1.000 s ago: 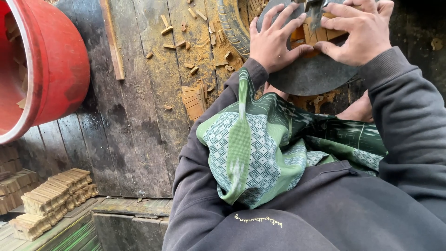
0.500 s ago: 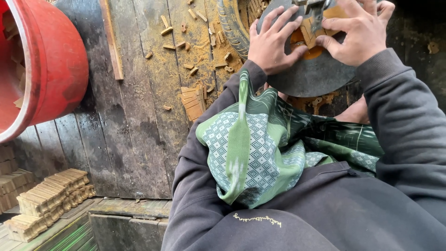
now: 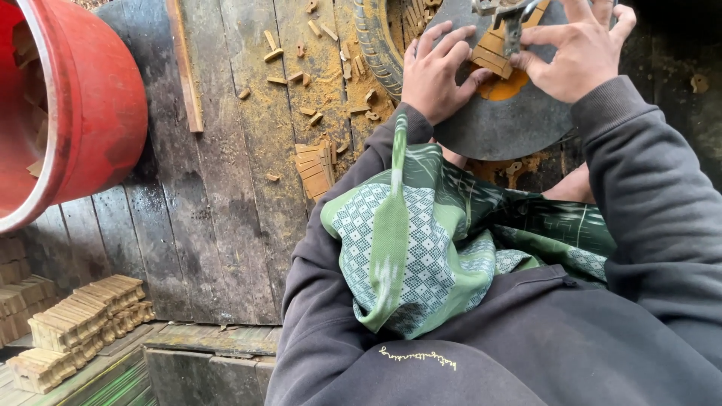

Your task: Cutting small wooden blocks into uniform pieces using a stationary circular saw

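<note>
a rough woodworking workshop is showing here: sawdust and wood offcuts (image 3: pixel 313 167) are lying on worn floor planks (image 3: pixel 218 203), with stacked wooden blocks (image 3: pixel 75 323) sitting near left.

We see a floor of dark, weathered planks (image 3: pixel 218 225), dusted with sawdust near the top. Directly on it we note:

- a red plastic tub (image 3: pixel 90 113) at the left edge;
- a long thin wooden strip (image 3: pixel 185 68) just beside the tub, lying along the planks;
- scattered small wood chips (image 3: pixel 301 75) around the sawdust;
- a small fanned stack of thin wooden slats (image 3: pixel 312 169);
- a tyre (image 3: pixel 376 45) at the top, partly covered by a round dark disc (image 3: pixel 496 124).

At the lower left, bundles of cut wooden pieces (image 3: pixel 75 323) rest on a lower level.
</note>
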